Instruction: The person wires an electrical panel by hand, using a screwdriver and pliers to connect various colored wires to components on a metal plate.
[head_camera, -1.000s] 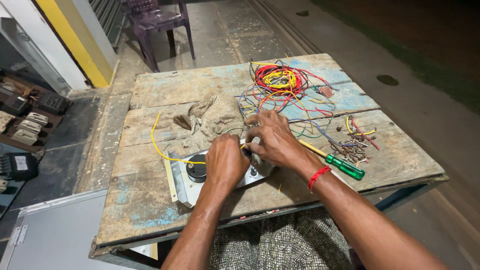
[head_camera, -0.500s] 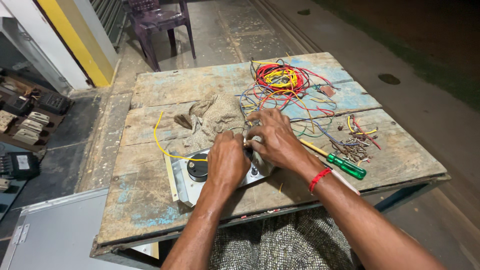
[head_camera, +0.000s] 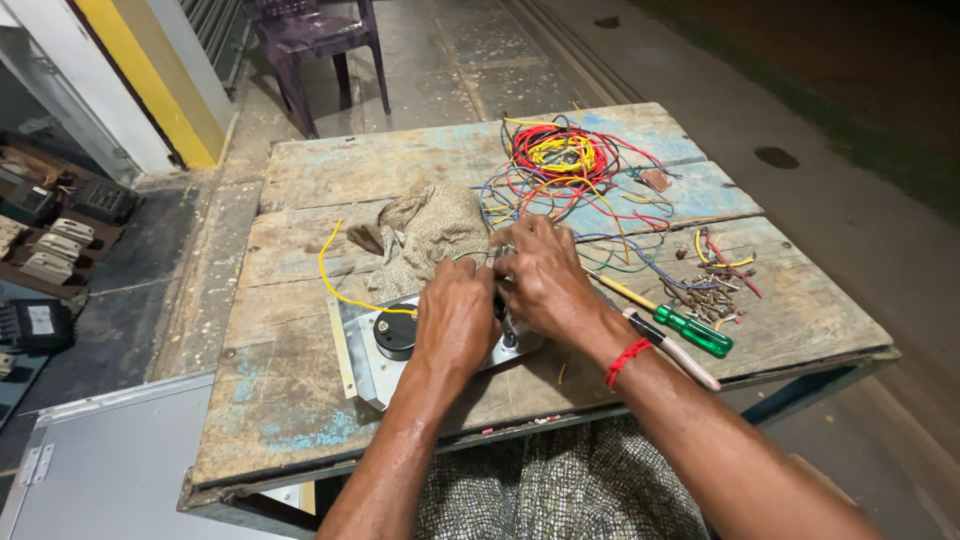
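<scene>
Both hands met over a metal unit (head_camera: 385, 350) lying on the wooden desk (head_camera: 300, 170). The left hand (head_camera: 458, 318) and right hand (head_camera: 540, 278) curled closed around something hidden between them. A wire tangle (head_camera: 560, 160) and a screwdriver (head_camera: 680, 325) lay nearby.

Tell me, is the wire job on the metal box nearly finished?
Probably not. Done: one yellow wire already runs to the black knob on the metal box. In hand: the left hand and right hand pinch something hidden between them over the box. Left: a big tangle of loose wires, small screws and the green screwdriver lie unused.
</scene>
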